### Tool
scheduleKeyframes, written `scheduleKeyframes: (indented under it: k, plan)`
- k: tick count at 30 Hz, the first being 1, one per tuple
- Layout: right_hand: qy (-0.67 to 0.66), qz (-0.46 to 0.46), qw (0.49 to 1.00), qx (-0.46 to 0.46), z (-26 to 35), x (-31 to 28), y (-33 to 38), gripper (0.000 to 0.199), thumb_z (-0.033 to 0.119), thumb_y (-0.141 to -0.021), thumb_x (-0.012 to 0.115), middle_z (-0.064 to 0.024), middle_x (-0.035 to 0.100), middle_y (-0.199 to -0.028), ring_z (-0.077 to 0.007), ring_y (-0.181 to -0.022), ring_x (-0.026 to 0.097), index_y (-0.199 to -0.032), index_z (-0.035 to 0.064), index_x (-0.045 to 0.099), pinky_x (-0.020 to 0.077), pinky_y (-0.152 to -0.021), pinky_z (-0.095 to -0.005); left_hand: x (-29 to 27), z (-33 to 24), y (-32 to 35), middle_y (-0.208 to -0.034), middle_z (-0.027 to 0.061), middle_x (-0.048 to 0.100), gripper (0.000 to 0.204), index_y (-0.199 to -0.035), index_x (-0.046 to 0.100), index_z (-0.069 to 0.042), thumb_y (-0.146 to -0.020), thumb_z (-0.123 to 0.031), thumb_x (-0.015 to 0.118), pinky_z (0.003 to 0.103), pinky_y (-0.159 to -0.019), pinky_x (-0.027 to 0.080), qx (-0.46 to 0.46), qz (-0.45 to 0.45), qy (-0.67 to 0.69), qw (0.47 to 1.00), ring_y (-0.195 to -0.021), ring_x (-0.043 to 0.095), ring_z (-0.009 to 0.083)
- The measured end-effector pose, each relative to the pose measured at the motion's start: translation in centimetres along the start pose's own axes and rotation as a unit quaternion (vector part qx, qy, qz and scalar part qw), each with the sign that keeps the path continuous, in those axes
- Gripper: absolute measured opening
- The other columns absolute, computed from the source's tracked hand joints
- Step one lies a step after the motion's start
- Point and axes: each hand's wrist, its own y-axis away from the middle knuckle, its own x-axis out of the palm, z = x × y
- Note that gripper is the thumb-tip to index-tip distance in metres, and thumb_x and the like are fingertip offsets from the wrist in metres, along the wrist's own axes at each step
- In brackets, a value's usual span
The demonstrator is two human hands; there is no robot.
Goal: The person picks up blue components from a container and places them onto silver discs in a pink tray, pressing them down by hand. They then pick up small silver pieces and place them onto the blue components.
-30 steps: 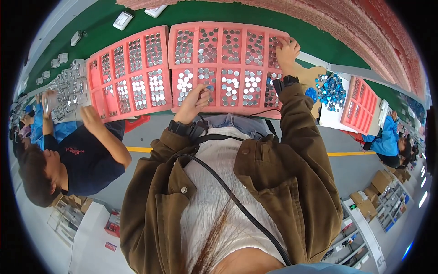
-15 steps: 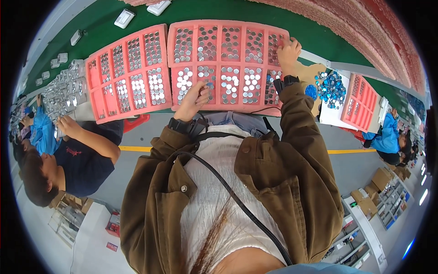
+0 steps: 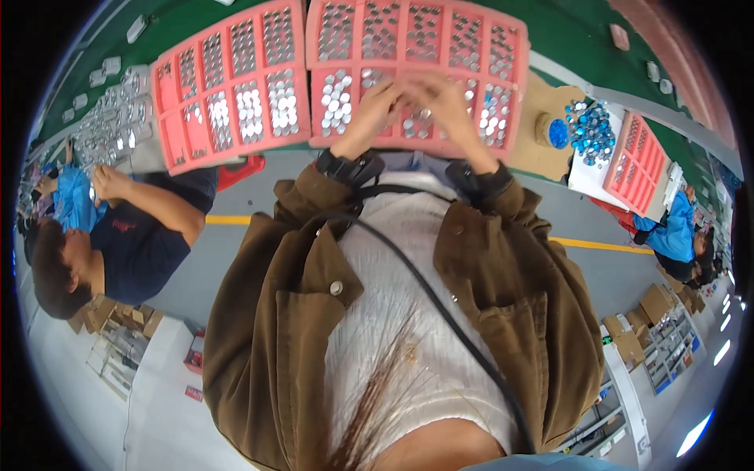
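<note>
Curled hands close together over pink tray

The bare right hand has moved off the upper-right corner of the pink rectangular compartmented tray, now uncovered right of the grip, to meet the bare left hand.

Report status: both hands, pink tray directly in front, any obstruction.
Left bare hand and right bare hand close together over pink rectangular compartmented foam-like tray; blurred, grip unclear. Flat round silver discs in its compartments. Hands hide part of lower row.
</note>
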Motion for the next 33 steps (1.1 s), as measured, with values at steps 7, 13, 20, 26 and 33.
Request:
scheduleKeyframes:
  k: [7,13,20,26,33]
  plan:
    - [0.082,-0.029,0.99,-0.112,5.0,0.3,0.4,0.017,0.01,-0.077,0.062,-0.0081,0.059,-0.084,-0.0149,-0.069,0.057,-0.091,0.0009,0.063,0.0451,-0.061,-0.0261,-2.2,0.2,-0.3,-0.088,0.0083,0.05,0.047,-0.115,0.044,-0.002,-0.092,-0.042,0.033,0.027,-0.068,0.037,-0.03,0.078,0.338,0.937,-0.077,0.047,0.0147]
    - [0.153,0.045,0.971,-0.181,4.0,2.7,1.7,0.016,0.01,-0.077,0.061,-0.0084,0.058,-0.085,-0.0159,-0.069,0.057,-0.091,0.0007,0.063,0.0451,-0.06,-0.0265,-2.4,-1.1,1.7,-0.117,0.0143,0.047,0.053,-0.125,0.033,0.0,-0.093,-0.042,0.025,0.035,-0.094,0.034,-0.012,0.093,0.313,0.945,-0.112,0.041,0.025]
    - [0.044,0.029,0.989,-0.141,4.2,2.3,1.5,0.018,0.012,-0.082,0.057,-0.0063,0.059,-0.08,-0.0127,-0.071,0.056,-0.091,-0.002,0.061,0.0442,-0.062,-0.0248,-2.2,-1.9,2.4,-0.11,0.0145,0.051,0.05,-0.118,0.041,-0.001,-0.094,-0.041,0.026,0.033,-0.085,0.038,0.056,0.11,0.344,0.931,-0.098,0.048,0.0208]
    - [-0.146,-0.018,0.988,0.055,2.6,1.2,1.2,0.023,0.02,-0.087,0.052,-0.0012,0.056,-0.072,-0.0074,-0.065,0.05,-0.088,-0.002,0.059,0.0409,-0.06,-0.021,-2.3,-1.3,2.8,-0.087,0.007,0.054,0.037,-0.1,0.047,-0.004,-0.094,-0.037,0.032,0.027,-0.072,0.04,0.136,0.0,-0.056,0.989,-0.078,0.051,0.0141]
    - [-0.191,-0.01,0.978,0.081,1.5,0.5,1.5,0.025,0.023,-0.087,0.052,-0.0008,0.054,-0.067,-0.0067,-0.062,0.05,-0.086,-0.0011,0.059,0.0403,-0.057,-0.0208,-0.7,-0.9,2.1,-0.068,0.0005,0.046,0.027,-0.087,0.044,-0.006,-0.094,-0.031,0.036,0.022,-0.057,0.036,0.175,0.095,-0.086,0.976,-0.06,0.044,0.0093]
